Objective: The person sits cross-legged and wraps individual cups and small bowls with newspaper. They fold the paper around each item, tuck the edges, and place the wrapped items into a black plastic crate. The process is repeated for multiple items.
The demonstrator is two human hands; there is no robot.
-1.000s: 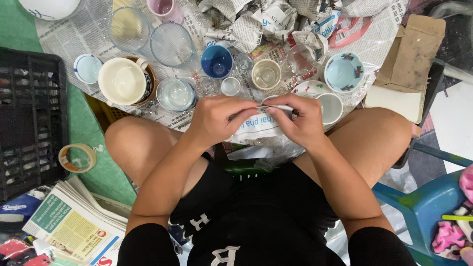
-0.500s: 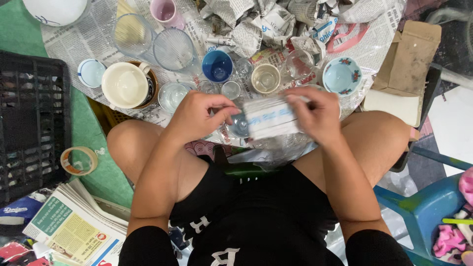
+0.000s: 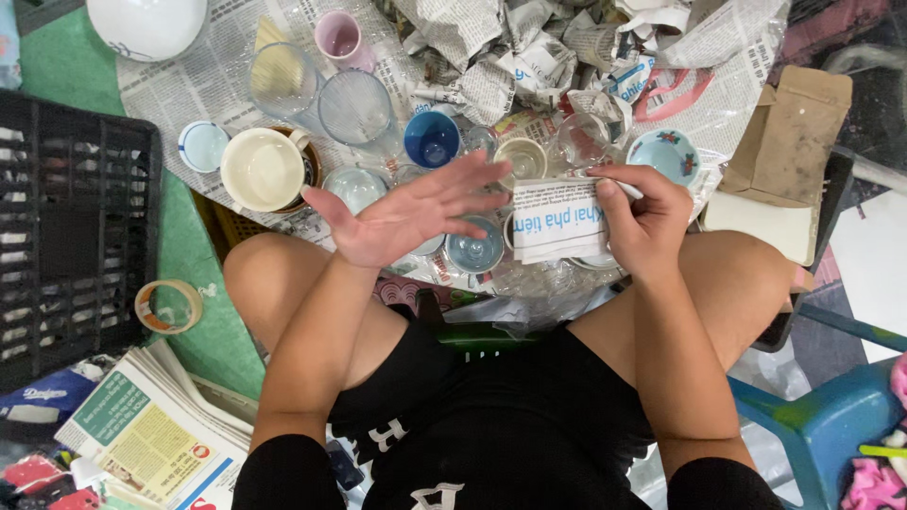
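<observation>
My right hand (image 3: 645, 222) grips a small item wrapped in white printed paper (image 3: 559, 220), held above my knees. My left hand (image 3: 411, 212) hovers beside it with palm up and fingers spread, holding nothing. Just below the left fingers sit a small clear glass bowl (image 3: 475, 250) and another glass bowl (image 3: 356, 186). Beyond them on spread newspaper stand a blue cup (image 3: 432, 139), a small beige cup (image 3: 521, 157), a clear glass (image 3: 582, 140) and a floral bowl (image 3: 663, 155).
A cream mug (image 3: 262, 170), a small white lid (image 3: 204, 146), two tall glasses (image 3: 282, 79), a pink cup (image 3: 340, 38) and crumpled newspaper (image 3: 515, 52) lie farther out. A black crate (image 3: 66, 236) and tape roll (image 3: 168, 307) are left, stacked newspapers (image 3: 151, 425) lower left, a cardboard piece (image 3: 779, 161) and blue stool (image 3: 822, 425) right.
Both hands were on the paper-wrapped item; now my left hand has let go and opened, moving left, while my right hand keeps the item and has lifted it slightly.
</observation>
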